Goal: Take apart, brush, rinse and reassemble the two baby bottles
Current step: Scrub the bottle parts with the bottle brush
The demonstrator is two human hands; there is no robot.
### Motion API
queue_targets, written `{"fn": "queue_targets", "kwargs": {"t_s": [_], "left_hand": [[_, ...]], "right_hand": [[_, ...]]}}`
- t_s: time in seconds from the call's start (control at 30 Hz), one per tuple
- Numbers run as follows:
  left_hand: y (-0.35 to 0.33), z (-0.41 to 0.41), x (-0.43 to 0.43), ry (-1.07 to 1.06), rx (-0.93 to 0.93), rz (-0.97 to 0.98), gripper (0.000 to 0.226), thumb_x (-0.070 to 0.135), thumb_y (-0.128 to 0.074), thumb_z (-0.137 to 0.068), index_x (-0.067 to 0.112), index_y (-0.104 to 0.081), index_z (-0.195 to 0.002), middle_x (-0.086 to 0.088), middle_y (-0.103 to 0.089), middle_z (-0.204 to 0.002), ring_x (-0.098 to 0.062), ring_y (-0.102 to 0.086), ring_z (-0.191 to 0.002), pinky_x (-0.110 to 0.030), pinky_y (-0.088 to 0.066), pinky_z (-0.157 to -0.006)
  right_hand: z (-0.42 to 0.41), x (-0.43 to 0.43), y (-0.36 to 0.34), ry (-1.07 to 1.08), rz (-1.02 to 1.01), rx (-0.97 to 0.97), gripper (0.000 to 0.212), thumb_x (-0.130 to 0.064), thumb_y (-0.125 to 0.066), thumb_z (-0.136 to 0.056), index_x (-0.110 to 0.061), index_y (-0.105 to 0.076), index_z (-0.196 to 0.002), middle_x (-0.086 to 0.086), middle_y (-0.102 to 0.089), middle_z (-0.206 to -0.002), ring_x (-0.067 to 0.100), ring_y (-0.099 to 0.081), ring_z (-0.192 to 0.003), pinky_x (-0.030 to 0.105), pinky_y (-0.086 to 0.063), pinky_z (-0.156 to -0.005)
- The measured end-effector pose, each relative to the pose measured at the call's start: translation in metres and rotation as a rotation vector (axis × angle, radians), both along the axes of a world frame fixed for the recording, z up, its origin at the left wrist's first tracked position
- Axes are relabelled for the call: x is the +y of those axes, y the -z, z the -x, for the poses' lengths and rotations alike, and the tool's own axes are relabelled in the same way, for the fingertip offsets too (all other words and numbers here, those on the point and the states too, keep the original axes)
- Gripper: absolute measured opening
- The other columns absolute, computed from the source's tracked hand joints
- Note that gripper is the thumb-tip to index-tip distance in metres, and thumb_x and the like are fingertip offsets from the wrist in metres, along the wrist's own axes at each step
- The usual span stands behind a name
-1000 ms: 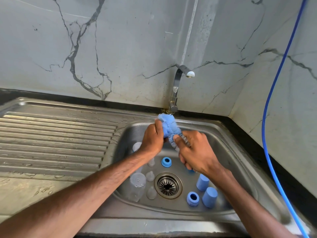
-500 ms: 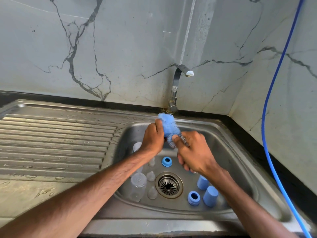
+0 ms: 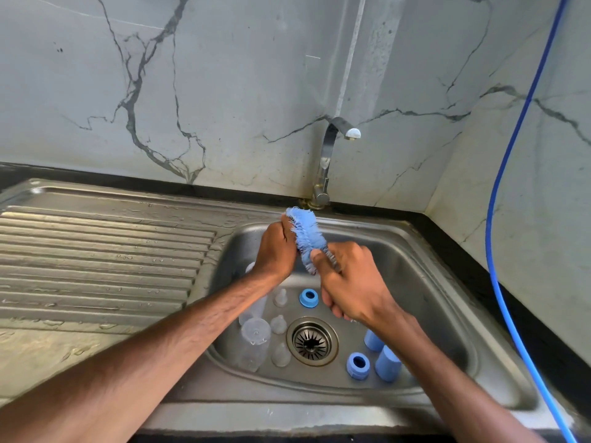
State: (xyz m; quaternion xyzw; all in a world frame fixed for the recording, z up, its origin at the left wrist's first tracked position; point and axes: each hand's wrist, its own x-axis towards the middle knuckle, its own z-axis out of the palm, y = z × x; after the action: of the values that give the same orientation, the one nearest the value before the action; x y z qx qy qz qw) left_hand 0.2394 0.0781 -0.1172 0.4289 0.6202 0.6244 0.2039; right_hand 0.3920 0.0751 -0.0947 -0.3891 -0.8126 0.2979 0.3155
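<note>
Over the sink basin [image 3: 425, 282] my right hand [image 3: 351, 282] grips the handle of a blue bottle brush [image 3: 307, 235], bristles pointing up and away. My left hand [image 3: 276, 251] is curled against the bristles; what it holds is hidden. In the basin lie clear bottle bodies [image 3: 254, 342], clear teats [image 3: 279, 324], two blue screw rings [image 3: 309, 298] [image 3: 358, 366] and two blue caps [image 3: 388, 364] standing at the right.
The tap [image 3: 332, 148] stands behind the basin, no water running. The drain strainer [image 3: 311, 340] sits in the basin's middle. A ribbed, wet draining board [image 3: 96, 251] lies to the left. A blue hose [image 3: 499, 219] hangs along the right wall.
Both hands and the brush stay in nearly the same place over the basin; only small shifts of the brush against the left hand show.
</note>
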Motion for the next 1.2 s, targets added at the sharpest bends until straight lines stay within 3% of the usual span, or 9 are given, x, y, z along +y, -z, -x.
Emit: {"fn": "queue_targets", "kwargs": {"t_s": [0.27,0.37,0.5,0.63,0.7,0.8,1.0,1.1,1.2], "left_hand": [[-0.002,0.002,0.000,-0.026,-0.017,0.004,0.048,0.024,-0.031,-0.112,0.005,-0.059,-0.078,-0.016,-0.066,-0.079,-0.027,-0.062,-0.073,-0.025,-0.052,-0.067],[-0.001,-0.006,0.000,0.041,-0.078,0.045,0.044,0.023,-0.036,-0.110,0.002,-0.059,-0.079,-0.026,-0.068,-0.088,-0.034,-0.068,-0.088,-0.048,-0.059,-0.081],[-0.004,0.005,-0.007,-0.109,0.049,0.018,0.034,0.020,-0.042,-0.109,0.008,-0.063,-0.085,0.004,-0.067,-0.071,0.005,-0.067,-0.077,-0.009,-0.044,-0.063],[-0.002,-0.001,-0.002,0.006,0.090,0.054,0.030,0.018,-0.041,-0.109,0.009,-0.053,-0.083,-0.012,-0.058,-0.083,-0.036,-0.064,-0.088,-0.032,-0.045,-0.071],[-0.006,0.000,0.000,-0.054,0.038,0.019,0.036,0.021,-0.035,-0.111,0.007,-0.055,-0.083,-0.014,-0.059,-0.082,-0.034,-0.060,-0.083,-0.028,-0.040,-0.067],[-0.001,-0.002,0.000,0.030,-0.061,0.025,0.042,0.023,-0.034,-0.111,0.005,-0.056,-0.079,-0.019,-0.063,-0.082,-0.028,-0.065,-0.076,-0.044,-0.058,-0.073],[0.005,0.004,0.006,-0.045,-0.013,0.050,0.029,0.017,-0.040,-0.109,0.001,-0.057,-0.091,-0.019,-0.058,-0.086,-0.018,-0.051,-0.071,-0.009,-0.039,-0.056],[0.006,0.001,0.008,0.030,-0.046,0.036,0.039,0.022,-0.037,-0.109,-0.007,-0.058,-0.093,-0.037,-0.063,-0.097,-0.036,-0.063,-0.083,-0.043,-0.057,-0.077],[0.005,0.005,0.009,-0.068,-0.029,0.001,0.042,0.022,-0.034,-0.110,-0.004,-0.060,-0.091,-0.033,-0.066,-0.098,-0.037,-0.063,-0.089,-0.034,-0.044,-0.071]], "right_hand": [[0.002,0.000,0.001,0.001,-0.048,-0.022,0.038,-0.025,-0.046,-0.105,-0.001,-0.057,-0.078,0.014,-0.063,-0.050,0.022,-0.056,-0.032,0.026,-0.040,-0.033],[-0.001,0.007,-0.001,0.084,-0.045,-0.018,0.037,-0.021,-0.046,-0.103,0.002,-0.058,-0.077,0.015,-0.064,-0.051,0.028,-0.058,-0.035,0.030,-0.045,-0.034],[0.004,-0.003,0.003,-0.015,-0.091,-0.034,0.039,-0.025,-0.046,-0.104,0.000,-0.057,-0.077,0.013,-0.064,-0.051,0.016,-0.055,-0.032,0.025,-0.041,-0.036],[0.002,0.006,0.001,0.065,-0.005,0.005,0.036,-0.023,-0.046,-0.104,0.002,-0.058,-0.081,0.015,-0.064,-0.051,0.024,-0.056,-0.033,0.027,-0.042,-0.032],[0.001,0.002,0.002,0.022,-0.002,0.008,0.036,-0.026,-0.046,-0.105,-0.002,-0.058,-0.080,0.014,-0.063,-0.050,0.023,-0.055,-0.031,0.024,-0.038,-0.031],[-0.003,0.007,0.000,0.069,0.021,-0.025,0.038,-0.024,-0.046,-0.104,0.002,-0.058,-0.079,0.016,-0.065,-0.052,0.030,-0.057,-0.034,0.026,-0.040,-0.031],[0.000,0.000,0.002,0.027,0.015,-0.002,0.038,-0.023,-0.047,-0.104,0.003,-0.058,-0.079,0.014,-0.064,-0.050,0.021,-0.054,-0.031,0.023,-0.038,-0.032],[0.000,0.005,0.001,0.081,0.050,0.008,0.038,-0.021,-0.046,-0.106,0.005,-0.059,-0.083,0.016,-0.064,-0.053,0.019,-0.056,-0.034,0.025,-0.042,-0.034],[0.004,-0.003,0.003,0.017,-0.005,0.011,0.036,-0.023,-0.047,-0.105,0.000,-0.059,-0.081,0.012,-0.064,-0.052,0.013,-0.054,-0.033,0.022,-0.038,-0.035]]}}
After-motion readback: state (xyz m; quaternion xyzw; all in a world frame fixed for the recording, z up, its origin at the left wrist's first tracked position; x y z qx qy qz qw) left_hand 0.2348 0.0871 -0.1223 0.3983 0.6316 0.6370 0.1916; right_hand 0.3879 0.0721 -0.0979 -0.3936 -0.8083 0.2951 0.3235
